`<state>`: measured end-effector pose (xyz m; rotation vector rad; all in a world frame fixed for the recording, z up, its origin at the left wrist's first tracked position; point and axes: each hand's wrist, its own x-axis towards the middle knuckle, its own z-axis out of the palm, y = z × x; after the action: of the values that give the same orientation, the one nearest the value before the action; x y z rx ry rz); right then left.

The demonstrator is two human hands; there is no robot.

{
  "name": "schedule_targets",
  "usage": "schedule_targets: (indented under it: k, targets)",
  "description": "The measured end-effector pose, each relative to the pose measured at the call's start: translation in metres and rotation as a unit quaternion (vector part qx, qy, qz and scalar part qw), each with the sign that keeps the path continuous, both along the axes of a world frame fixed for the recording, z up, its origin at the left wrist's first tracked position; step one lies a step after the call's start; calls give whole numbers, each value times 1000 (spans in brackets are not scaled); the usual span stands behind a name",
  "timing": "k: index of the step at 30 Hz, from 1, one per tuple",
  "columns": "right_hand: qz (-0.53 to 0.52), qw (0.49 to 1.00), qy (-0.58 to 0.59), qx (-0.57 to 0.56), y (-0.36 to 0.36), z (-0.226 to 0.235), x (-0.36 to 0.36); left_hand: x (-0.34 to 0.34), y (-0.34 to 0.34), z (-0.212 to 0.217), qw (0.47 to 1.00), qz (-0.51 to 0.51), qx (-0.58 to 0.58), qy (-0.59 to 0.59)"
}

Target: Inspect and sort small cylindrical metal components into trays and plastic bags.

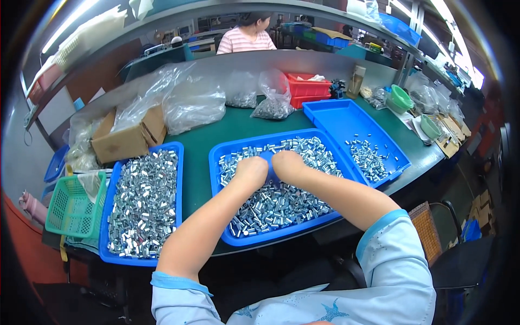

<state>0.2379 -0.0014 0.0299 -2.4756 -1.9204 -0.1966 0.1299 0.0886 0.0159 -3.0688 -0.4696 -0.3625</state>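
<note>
Both my hands are over the middle blue tray [215, 179], which holds a thick layer of small shiny metal cylinders [281, 208]. My left hand [252, 172] is curled closed, its fingertips turned away and hidden. Close beside it, my right hand [290, 166] is likewise closed, knuckles up. Whatever the fingers hold is out of sight. A patch of blue shows between the two hands; I cannot tell whether it is the tray's floor or a separate thing. Metal pieces lie all around both hands.
To the left stands a blue tray [181, 189] full of metal pieces, beside a green basket [70, 214]. Another blue tray [338, 116] at right holds scattered cylinders. Behind are a cardboard box [122, 142], plastic bags [195, 105] and red bins [309, 86]. A person [246, 40] sits beyond the partition.
</note>
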Motion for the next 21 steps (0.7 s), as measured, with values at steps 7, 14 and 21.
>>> schedule_targets:
  k: [7,14,21]
  targets:
    - [-22,999,4,-26,-22,13,-4,-23,-7,11,979,-22,-96,-181]
    - [62,852,490,171,-135,48,-61,-110,-104,38,856,-64,-430,-278]
    - [26,760,636,132,-203,-24,-94,-137,-175,-25,811,-35,-524,-257]
